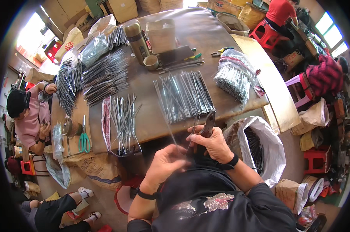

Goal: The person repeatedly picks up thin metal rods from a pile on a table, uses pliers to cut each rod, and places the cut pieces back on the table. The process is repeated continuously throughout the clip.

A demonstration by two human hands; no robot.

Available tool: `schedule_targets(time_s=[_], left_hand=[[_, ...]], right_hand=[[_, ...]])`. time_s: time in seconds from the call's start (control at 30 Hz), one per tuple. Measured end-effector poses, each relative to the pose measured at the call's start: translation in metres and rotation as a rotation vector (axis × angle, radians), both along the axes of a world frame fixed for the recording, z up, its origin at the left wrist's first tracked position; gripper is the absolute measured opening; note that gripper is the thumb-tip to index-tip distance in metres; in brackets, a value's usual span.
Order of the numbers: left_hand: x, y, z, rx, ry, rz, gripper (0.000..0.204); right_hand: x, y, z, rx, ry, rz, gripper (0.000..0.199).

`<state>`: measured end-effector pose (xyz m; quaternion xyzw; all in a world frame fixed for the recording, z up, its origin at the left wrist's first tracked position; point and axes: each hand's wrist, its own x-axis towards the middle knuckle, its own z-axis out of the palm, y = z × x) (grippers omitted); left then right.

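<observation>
The right grip [213,145] is closed around dark pliers [208,123], with their nose pointing up and away from the belly. A thin metal strip [191,137] is by the thumb and fingertips of that same hand. The left grip [164,162] is curled up small, just beside it. A blurry strip [169,127] runs up from its fingertips, but I can't tell how tight the pinch is. If the pinch is loose, that strip could slip and drop. The hands are close together, so the pliers could nip a finger if they shut in the wrong spot. The ends of the strips look thin and could poke skin.

Past the hands, on the tabletop [144,116], is a wide row of strips [184,96]. The blurry strip passes in front of its left side, so a big swing could bump the row and mess it up. To the left, a loose bunch of strips [122,125] lies criss-cross by the near edge. Pulling one could drag others off. Below the edge on the right, a white sack [273,154] is open, so a dropped strip could fall in there. Farther back, a small cup [151,62] could tip if a long strip hit it.
</observation>
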<state>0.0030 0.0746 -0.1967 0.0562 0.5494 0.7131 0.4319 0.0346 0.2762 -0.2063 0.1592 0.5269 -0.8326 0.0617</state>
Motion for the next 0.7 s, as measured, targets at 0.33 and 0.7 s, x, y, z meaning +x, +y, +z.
schedule_targets(time_s=[0.33, 0.7], left_hand=[[-0.009, 0.003, -0.011, 0.366, -0.501, 0.109, 0.026], [0.004, 0.014, -0.025, 0.154, -0.206, 0.242, 0.013]], right_hand=[[0.002, -0.014, -0.007, -0.094, 0.028, -0.043, 0.016], [0.006, -0.012, -0.013, 0.073, 0.031, -0.012, 0.015]])
